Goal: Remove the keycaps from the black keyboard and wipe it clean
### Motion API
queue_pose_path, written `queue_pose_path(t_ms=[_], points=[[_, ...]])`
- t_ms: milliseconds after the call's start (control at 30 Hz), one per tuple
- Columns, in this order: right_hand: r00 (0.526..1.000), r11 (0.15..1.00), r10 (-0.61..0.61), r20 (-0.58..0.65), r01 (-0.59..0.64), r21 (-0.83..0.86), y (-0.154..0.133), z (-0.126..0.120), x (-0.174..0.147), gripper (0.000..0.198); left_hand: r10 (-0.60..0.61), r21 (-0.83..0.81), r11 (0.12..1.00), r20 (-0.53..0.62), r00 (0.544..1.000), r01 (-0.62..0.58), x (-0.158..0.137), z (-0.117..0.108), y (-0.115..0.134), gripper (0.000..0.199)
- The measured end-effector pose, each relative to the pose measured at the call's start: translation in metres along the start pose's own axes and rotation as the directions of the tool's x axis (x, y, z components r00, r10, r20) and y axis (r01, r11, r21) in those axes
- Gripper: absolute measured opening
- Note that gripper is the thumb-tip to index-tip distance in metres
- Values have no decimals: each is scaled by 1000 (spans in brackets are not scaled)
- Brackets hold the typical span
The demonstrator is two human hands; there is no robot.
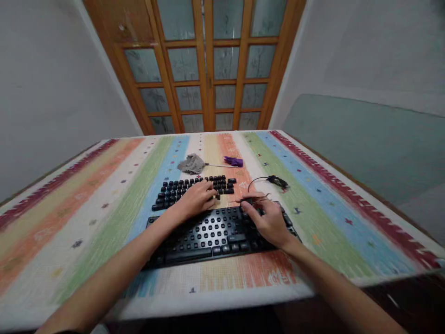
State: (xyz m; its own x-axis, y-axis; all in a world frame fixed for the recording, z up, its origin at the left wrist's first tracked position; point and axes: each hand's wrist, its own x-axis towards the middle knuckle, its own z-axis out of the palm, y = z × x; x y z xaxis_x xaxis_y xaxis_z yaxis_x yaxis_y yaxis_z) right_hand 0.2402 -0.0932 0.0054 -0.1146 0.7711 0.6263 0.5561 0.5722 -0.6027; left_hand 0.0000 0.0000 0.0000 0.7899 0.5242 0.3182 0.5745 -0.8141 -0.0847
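Observation:
A black keyboard [208, 232] lies before me, most of its upper keys bare down to the stems, with a long space bar and several caps at the near edge. Behind it, loose black keycaps [174, 192] stand in rows on the cloth. My left hand [198, 198] is over the right part of those rows, thumb and fingers closed around a small black keycap [218, 197]. Above the keyboard's right end, my right hand [266, 218] is closed on a thin wire keycap puller [263, 198]. A black piece shows by its fingertips, partly hidden.
A grey cloth [192, 164] lies behind the keycaps, beside a thin rod [222, 166] and a purple object [233, 161]. The coiled black cable [278, 182] sits right of them. A striped tablecloth [104, 208] covers the table; wooden glazed doors [208, 83] stand beyond.

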Motion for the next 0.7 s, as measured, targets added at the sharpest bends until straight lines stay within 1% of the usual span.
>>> queue_pose_path(t_ms=[200, 367, 700], points=[[1000, 1000, -14, -3, 14, 8, 2, -1, 0, 29, -26, 38, 999, 51, 998, 25, 4, 6, 1, 18], [999, 999, -41, 13, 40, 35, 1, -2, 0, 25, -39, 59, 998, 58, 998, 36, 4, 5, 3, 16], [999, 999, -30, 21, 30, 24, 4, -1, -2, 32, -54, 53, 997, 68, 996, 50, 6, 3, 4, 16]])
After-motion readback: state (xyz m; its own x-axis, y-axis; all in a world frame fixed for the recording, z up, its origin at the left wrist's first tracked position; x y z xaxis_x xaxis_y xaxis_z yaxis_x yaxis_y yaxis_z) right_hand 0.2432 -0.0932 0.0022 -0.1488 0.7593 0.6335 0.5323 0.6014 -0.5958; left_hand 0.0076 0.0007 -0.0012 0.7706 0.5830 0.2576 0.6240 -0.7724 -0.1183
